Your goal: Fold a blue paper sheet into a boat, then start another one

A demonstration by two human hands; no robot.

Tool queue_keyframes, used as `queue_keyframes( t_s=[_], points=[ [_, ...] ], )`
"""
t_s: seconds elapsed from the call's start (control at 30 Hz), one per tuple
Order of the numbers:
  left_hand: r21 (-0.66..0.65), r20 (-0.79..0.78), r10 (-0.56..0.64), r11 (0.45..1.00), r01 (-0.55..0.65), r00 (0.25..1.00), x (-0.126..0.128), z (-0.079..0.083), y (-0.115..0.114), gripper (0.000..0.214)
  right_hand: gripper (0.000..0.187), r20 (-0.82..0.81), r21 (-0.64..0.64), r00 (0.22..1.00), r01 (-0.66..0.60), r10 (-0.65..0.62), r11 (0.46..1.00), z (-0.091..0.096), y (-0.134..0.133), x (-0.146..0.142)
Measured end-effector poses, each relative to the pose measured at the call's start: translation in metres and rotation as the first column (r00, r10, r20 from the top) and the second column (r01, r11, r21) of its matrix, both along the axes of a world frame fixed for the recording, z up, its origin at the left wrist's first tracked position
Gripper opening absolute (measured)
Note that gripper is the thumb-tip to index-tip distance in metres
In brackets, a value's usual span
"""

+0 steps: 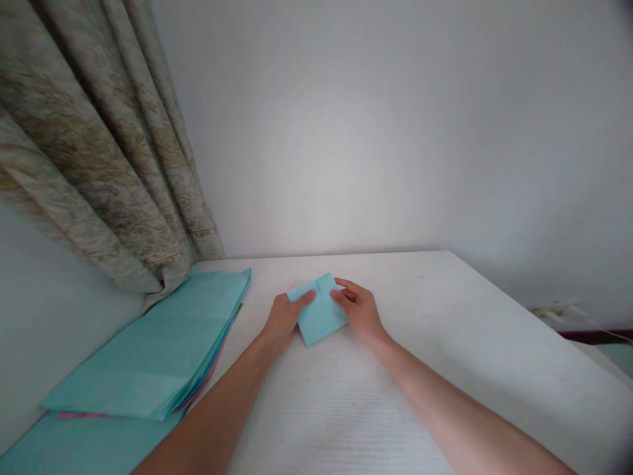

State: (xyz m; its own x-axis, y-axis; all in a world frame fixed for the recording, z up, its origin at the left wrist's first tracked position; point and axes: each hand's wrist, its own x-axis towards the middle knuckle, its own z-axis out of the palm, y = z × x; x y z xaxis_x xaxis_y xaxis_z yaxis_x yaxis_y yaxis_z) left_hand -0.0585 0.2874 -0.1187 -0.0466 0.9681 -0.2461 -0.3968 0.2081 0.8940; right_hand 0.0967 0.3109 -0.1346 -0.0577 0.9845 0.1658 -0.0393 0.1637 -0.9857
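Observation:
A light blue piece of folded paper (322,320) is held up in front of me, tilted, over the white table. My left hand (285,319) grips its left edge, thumb on the near face and the fingers hidden behind. On the opposite side my right hand (360,309) pinches the upper right edge between thumb and fingers. Both thumbs point inward near the paper's top. A small crease or fold shows along the upper edge between them.
A stack of large teal paper sheets (158,349), with pink and blue layers at its edge, lies on the left. A patterned curtain (128,145) hangs above it. Behind the white table (445,343) stands a plain wall (336,132).

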Motion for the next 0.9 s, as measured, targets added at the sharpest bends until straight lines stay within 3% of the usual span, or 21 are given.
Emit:
queue_keyframes(
  t_s=[0.17,0.4,0.6,0.8,0.9],
  points=[
    [0.011,0.113,0.072,0.997,-0.073,0.991,-0.0009,0.0001,0.0041,0.021,0.051,-0.014,-0.011,1.0,0.023,-0.023,1.0,0.0048,-0.0007,0.001],
    [0.052,0.114,0.043,0.997,-0.049,0.993,-0.0016,-0.0036,0.0049,0.026,0.056,-0.006,0.021,1.0,-0.016,0.016,1.0,0.0074,-0.0031,-0.0002],
    [0.036,0.088,-0.086,0.996,0.083,0.992,-0.0009,-0.0055,0.0022,0.02,0.048,0.015,0.031,0.999,0.046,-0.046,0.998,0.0041,0.0004,0.0013],
    [0.053,0.099,-0.027,0.998,0.021,0.995,-0.0019,-0.002,0.0016,0.017,0.03,0.001,0.04,0.999,-0.034,0.034,0.999,0.004,-0.0009,0.0004],
    [0.022,0.113,-0.053,0.998,0.051,0.992,-0.0015,-0.0024,0.0017,0.018,0.025,0.023,0.018,1.0,-0.001,0.001,1.0,0.0042,-0.0011,0.0011]
  ],
)
